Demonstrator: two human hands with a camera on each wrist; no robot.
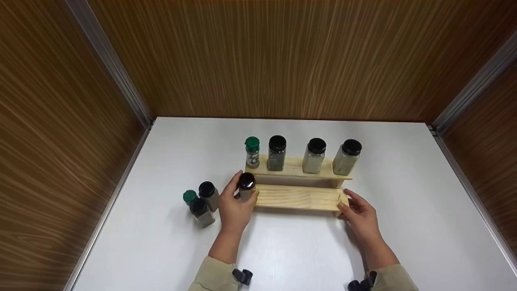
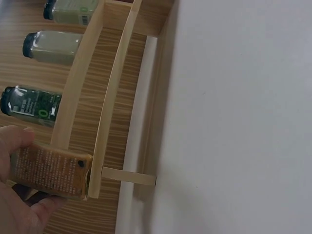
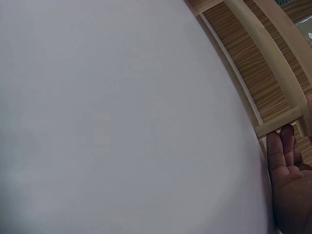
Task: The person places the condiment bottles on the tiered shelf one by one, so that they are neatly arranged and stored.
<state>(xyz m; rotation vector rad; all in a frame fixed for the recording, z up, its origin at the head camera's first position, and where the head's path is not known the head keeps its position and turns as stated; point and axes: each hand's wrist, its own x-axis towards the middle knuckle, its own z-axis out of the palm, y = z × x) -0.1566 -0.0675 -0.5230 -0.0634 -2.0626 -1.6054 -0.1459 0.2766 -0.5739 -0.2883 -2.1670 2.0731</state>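
Note:
A two-step wooden spice rack (image 1: 299, 197) stands on the white table. My left hand (image 1: 236, 210) holds a black-lidded spice jar (image 1: 247, 186) upright at the left end of its lower step. In the left wrist view this spice jar (image 2: 51, 170) shows orange-brown contents and printed text, its base right at the step's edge. At the rack's other end, my right hand (image 1: 361, 218) grips the lower step, thumb on top. Its other fingers (image 3: 276, 151) lie against the end support in the right wrist view.
On the upper step stand a green-lidded jar (image 1: 252, 152) and three black-lidded jars (image 1: 276, 153). Left of my left hand, a green-lidded jar (image 1: 190, 197) and two black-lidded jars (image 1: 203, 214) are grouped on the table (image 1: 161, 250). Wood-grain panels (image 1: 258, 60) enclose the back and sides.

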